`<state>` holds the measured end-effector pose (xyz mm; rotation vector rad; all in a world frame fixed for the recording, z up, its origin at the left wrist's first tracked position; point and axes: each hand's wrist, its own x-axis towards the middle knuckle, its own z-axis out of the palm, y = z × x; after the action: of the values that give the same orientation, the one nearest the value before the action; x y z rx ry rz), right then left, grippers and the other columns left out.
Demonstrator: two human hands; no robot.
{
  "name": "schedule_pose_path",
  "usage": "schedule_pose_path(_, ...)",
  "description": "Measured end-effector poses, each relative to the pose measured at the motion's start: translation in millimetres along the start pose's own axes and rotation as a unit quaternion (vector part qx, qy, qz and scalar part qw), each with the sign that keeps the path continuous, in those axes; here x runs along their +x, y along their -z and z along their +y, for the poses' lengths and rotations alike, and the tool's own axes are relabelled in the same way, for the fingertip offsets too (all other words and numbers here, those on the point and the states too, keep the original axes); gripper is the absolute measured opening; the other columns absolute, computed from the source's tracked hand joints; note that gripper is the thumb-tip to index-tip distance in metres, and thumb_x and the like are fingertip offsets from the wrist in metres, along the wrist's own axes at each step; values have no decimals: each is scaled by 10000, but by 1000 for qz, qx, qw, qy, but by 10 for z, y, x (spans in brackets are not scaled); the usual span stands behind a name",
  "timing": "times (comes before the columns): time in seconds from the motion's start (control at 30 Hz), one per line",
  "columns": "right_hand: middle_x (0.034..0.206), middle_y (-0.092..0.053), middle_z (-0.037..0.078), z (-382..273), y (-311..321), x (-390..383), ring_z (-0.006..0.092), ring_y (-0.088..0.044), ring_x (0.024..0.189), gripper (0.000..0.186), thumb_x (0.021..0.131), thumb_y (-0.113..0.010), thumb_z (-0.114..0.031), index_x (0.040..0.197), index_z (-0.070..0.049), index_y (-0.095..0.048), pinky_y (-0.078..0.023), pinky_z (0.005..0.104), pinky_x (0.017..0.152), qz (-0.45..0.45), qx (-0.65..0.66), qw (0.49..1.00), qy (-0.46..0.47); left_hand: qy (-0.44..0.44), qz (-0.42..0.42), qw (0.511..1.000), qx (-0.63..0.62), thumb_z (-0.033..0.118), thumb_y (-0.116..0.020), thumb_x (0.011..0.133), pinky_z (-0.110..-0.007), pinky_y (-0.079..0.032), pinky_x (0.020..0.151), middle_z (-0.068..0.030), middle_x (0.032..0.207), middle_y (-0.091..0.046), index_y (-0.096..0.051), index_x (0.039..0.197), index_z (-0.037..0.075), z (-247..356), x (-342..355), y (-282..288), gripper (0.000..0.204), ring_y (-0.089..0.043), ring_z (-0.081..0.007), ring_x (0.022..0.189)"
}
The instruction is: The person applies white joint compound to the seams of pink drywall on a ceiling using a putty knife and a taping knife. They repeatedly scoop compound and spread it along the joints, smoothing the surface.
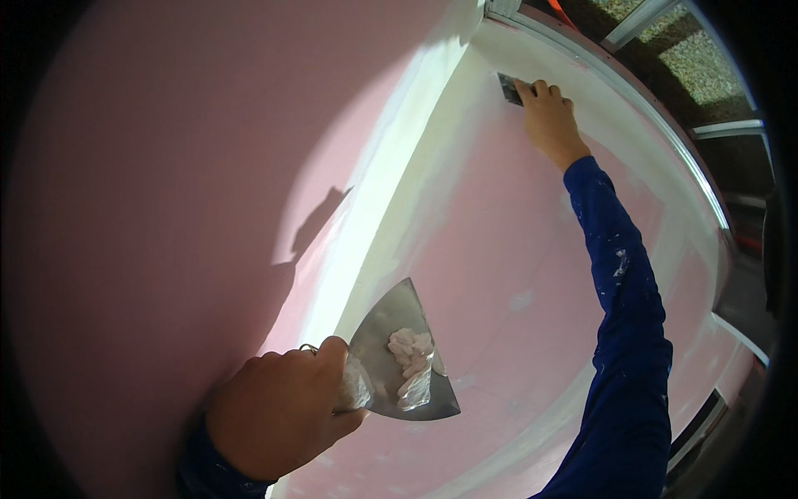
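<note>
Two pink, matte boards meet at a corner that runs from the top centre of the frame down to the lower left. The left board [158, 175] is mostly in shade, while the right board [507, 224] bears broad, smeared bands of whitish filler [436, 166] along the corner and the upper edge. Light falls brightly on the corner strip, and a hand-shaped shadow [317, 226] lies left of it. At the upper right, a pale metal frame [661, 125] curves along the board's edge, with a grainy, sunlit surface [706, 66] behind it.

At the lower left, the left hand [278, 407] is closed around the grip end of a wide scraper [384, 320], a thin, dull metal blade that flares to a broad edge. It sits just below the frame's centre, carrying a thick, ragged lump of putty [411, 358]. A ring [308, 348] shows on one finger.

At the upper right, the right hand [550, 123] pinches a small, flat, dark blade [508, 89] between thumb and fingers, against the filled band. Its blue cloth sleeve [628, 324] is wrinkled and flecked with white.
</note>
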<state>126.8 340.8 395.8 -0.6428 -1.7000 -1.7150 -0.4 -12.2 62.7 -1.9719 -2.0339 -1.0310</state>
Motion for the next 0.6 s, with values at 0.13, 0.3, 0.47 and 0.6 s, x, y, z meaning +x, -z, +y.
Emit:
schedule_pose_path(0.13, 1348, -538, 151, 522, -5, 119, 364, -559, 1220, 554, 963, -535, -61, 1507, -153, -480, -491, 574, 996, 45, -39, 994, -94, 3, -11, 1000, -1, 303, -788, 834, -470, -570, 653, -207, 775, -689, -559, 1002, 0, -7, 42, 16, 415, -709, -384, 720)
schedule_pose_path(0.3, 1441, -501, 178, 822, -191, 185, 402, -526, 1291, 555, 993, -519, -74, 1537, -167, -451, -473, 592, 1024, 61, -101, 989, -95, 31, -16, 999, -4, 315, -786, 830, -473, -570, 664, -209, 783, -691, -567, 1006, 0, -9, -101, -180, 422, -712, -381, 732)
schedule_pose_path(0.47, 1437, -497, 201, 855, -332, 37, 424, -527, 1281, 540, 998, -538, -103, 1530, -147, -453, -485, 621, 1006, 54, -91, 988, -117, 29, -23, 999, 3, 314, -780, 831, -472, -566, 675, -207, 786, -691, -562, 1013, 1, -66, -231, -268, 423, -708, -382, 744)
schedule_pose_path(0.6, 1418, -502, 204, 888, -295, 25, 421, -524, 1283, 535, 992, -543, -97, 1519, -134, -460, -490, 614, 998, 30, -81, 992, -96, 59, -39, 997, 8, 311, -774, 833, -485, -560, 698, -210, 799, -691, -558, 1022, 0, -4, -228, -252, 423, -704, -389, 767)
